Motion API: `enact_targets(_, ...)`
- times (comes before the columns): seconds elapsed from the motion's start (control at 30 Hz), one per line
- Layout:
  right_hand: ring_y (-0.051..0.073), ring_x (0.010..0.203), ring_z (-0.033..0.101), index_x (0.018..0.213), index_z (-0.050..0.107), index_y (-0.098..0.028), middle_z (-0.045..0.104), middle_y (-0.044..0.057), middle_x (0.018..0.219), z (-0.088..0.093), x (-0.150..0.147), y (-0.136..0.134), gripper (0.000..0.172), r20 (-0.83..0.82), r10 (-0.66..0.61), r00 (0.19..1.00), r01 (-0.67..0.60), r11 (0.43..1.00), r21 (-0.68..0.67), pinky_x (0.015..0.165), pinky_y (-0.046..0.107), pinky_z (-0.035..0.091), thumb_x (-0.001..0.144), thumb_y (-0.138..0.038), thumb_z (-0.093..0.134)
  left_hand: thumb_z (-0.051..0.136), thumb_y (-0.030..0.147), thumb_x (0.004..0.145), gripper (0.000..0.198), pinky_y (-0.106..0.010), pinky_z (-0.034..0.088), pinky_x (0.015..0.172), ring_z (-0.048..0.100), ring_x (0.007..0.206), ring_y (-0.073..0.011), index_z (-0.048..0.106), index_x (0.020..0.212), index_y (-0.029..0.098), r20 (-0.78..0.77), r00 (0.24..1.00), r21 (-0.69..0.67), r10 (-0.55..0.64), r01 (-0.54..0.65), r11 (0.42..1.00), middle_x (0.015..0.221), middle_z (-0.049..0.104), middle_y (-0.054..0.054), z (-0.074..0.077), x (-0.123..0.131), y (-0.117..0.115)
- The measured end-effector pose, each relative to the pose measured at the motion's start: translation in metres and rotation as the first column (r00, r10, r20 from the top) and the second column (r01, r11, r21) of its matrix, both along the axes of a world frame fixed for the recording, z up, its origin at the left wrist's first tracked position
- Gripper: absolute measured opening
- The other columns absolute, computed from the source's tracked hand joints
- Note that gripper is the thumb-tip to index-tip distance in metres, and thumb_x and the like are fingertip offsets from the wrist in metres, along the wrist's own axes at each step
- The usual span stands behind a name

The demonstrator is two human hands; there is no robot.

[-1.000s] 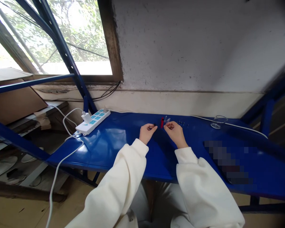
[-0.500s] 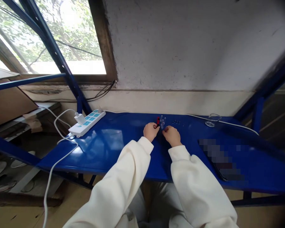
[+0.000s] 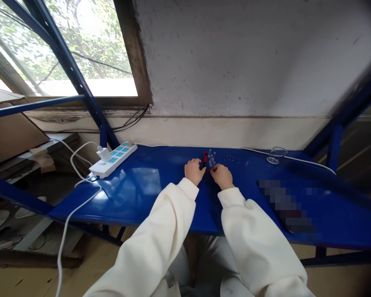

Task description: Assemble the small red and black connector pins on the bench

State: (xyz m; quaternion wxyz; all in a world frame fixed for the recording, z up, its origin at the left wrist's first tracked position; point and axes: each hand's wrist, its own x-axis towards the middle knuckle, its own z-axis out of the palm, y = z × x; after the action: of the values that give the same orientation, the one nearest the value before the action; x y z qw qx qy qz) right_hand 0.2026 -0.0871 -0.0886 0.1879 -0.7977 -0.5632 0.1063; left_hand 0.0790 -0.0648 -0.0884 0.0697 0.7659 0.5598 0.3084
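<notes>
My left hand (image 3: 194,171) rests on the blue table with its fingers spread and its thumb apart. Just to its right lies a slim red-and-black stick-like object (image 3: 205,156), whose exact kind is too small to tell; the thumb is close to its black end. Several small clear tube-like pieces (image 3: 212,157) lie together beside it. My right hand (image 3: 221,176) is closed in a pinch at the near end of these pieces. What its fingertips hold, if anything, is hidden. Several tiny pieces (image 3: 229,158) sit in a row farther right.
A white power strip (image 3: 111,161) with a plugged-in adapter lies on the left of the blue table (image 3: 160,206). A clear round container (image 3: 277,154) stands at the back right, near a white cable. A dark, pixelated flat object (image 3: 282,206) lies nearer on the right.
My left hand has loosened from a pinch beside the red-and-black object, its fingers now spread and shifted slightly left. My right hand stays closed by the clear pieces.
</notes>
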Motion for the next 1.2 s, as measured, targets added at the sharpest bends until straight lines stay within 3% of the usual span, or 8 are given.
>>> enact_targets(0.13,0.022,0.087,0.061,0.09,0.061,-0.018,0.065,0.009,0.089,0.002,-0.001,-0.002,0.023,0.002,0.005,1.0,-0.005,1.0,0.016,0.067,0.027,0.041,0.076,-0.032,0.05,0.05,0.027,0.079,0.032,-0.031,0.036,0.074,0.05,0.089,-0.0199,0.053,0.111,0.023,-0.07,0.994,0.132,-0.087,0.096,0.987,0.095,0.058,-0.006,0.001,-0.003,-0.011)
enact_targets(0.3,0.021,0.085,0.061,0.089,0.062,-0.018,0.065,0.01,0.089,0.003,-0.003,-0.003,0.022,0.012,-0.005,1.0,0.004,1.0,0.024,0.067,0.026,0.041,0.077,-0.031,0.05,0.046,0.023,0.081,0.028,-0.032,0.035,0.074,0.049,0.088,-0.0198,0.056,0.108,0.022,-0.091,0.989,0.147,-0.114,0.127,0.981,0.094,0.057,-0.007,-0.003,-0.003,-0.011)
enact_targets(0.53,0.02,0.084,0.061,0.089,0.061,-0.018,0.064,0.011,0.089,0.004,-0.006,-0.004,0.022,0.036,-0.034,0.999,0.033,0.999,0.03,0.066,0.026,0.041,0.078,-0.033,0.05,0.054,0.02,0.077,0.008,-0.032,0.036,0.075,0.051,0.086,-0.0185,0.059,0.084,0.019,0.09,0.994,0.135,-0.055,0.042,0.99,0.089,0.058,-0.005,0.001,-0.008,-0.005)
enact_targets(0.73,0.018,0.079,0.061,0.09,0.058,-0.019,0.065,0.007,0.083,0.008,-0.017,-0.006,0.022,0.068,0.041,0.997,-0.049,0.992,0.113,0.063,0.023,0.038,0.08,-0.035,0.046,0.055,0.026,0.077,0.011,-0.028,0.04,0.074,0.052,0.073,-0.0129,0.058,0.082,0.018,0.415,0.908,0.245,-0.053,-0.055,0.968,0.083,0.06,-0.003,0.014,-0.027,-0.007)
enact_targets(0.97,0.017,0.073,0.061,0.089,0.056,-0.019,0.065,0.005,0.078,0.011,-0.03,-0.009,0.02,0.133,0.134,0.982,-0.155,0.973,0.169,0.054,0.021,0.032,0.08,-0.034,0.046,0.057,0.026,0.075,0.009,-0.029,0.041,0.076,0.054,0.073,-0.0135,0.059,0.079,0.018,0.447,0.89,0.25,-0.09,-0.028,0.968,0.082,0.061,-0.002,0.016,-0.034,-0.015)
enact_targets(1.2,0.018,0.073,0.061,0.087,0.056,-0.019,0.064,0.005,0.078,0.011,-0.031,-0.009,0.019,0.156,0.143,0.977,-0.167,0.974,0.156,0.055,0.022,0.033,0.079,-0.033,0.047,0.056,0.024,0.075,0.008,-0.03,0.041,0.077,0.055,0.074,-0.014,0.06,0.08,0.018,0.46,0.882,0.25,-0.106,-0.014,0.968,0.083,0.062,-0.003,0.014,-0.031,-0.016)
